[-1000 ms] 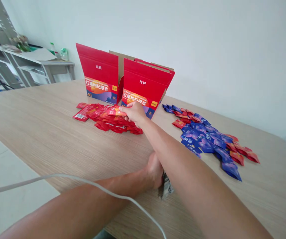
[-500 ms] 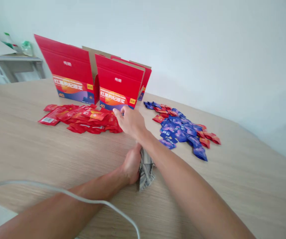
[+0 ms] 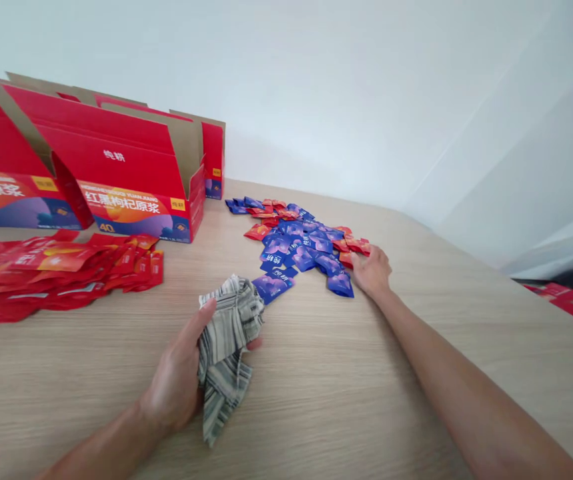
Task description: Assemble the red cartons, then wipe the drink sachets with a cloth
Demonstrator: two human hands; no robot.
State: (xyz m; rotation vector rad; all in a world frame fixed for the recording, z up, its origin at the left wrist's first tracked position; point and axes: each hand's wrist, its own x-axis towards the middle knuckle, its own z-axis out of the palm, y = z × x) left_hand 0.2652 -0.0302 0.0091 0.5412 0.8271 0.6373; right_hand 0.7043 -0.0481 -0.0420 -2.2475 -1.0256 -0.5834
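My left hand [image 3: 176, 377] is closed around a crumpled grey-and-white striped cloth [image 3: 229, 327], raised above the table, with one end hanging down. At the right edge of the loose pile, my right hand [image 3: 374, 273] has its fingers curled against a red sachet [image 3: 347, 259]. The pile mixes blue sachets [image 3: 301, 243] with red ones, lying flat and overlapping. My right fingertips are partly hidden among them.
Open red boxes [image 3: 131, 167] with raised flaps stand at the back left. A heap of red sachets [image 3: 56, 270] lies before them. The pale wood table [image 3: 306, 387] meets a white wall behind. Red cartons [image 3: 571, 301] show beyond its right edge.
My right hand has swung from the red heap to the right edge of the mixed pile. My left hand has lifted the cloth into clearer sight. The view has turned right.
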